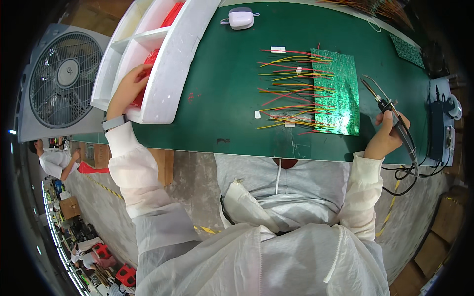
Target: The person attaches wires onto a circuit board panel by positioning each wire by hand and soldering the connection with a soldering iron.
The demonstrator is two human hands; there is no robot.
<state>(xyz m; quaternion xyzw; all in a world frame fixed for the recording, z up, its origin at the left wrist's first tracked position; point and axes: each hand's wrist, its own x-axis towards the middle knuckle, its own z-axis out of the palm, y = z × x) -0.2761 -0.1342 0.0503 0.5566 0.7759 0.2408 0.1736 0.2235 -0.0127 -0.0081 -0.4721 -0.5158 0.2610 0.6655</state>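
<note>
My left hand (131, 86) reaches into a compartment of the white foam box (168, 84), touching the bundle of red wires (152, 56) there. Its fingertips are hidden among the wires and behind the box wall. In my right hand (387, 135) is a soldering iron (384, 104), its tip and a thin bent metal tube pointing up and left, right of the green circuit board panel (340, 98). Red, yellow and black wires (284, 93) lie in rows across the panel's left edge, their free ends spread leftward over the green mat. The iron's tip is apart from the panel.
A fan (66, 79) stands left of the foam box. A pale lilac case (241, 18) lies at the back; another circuit board (407, 51) lies at the far right. Near the right edge sits a dark soldering station (439, 128) with looping black cables. Another person (57, 160) works at far left.
</note>
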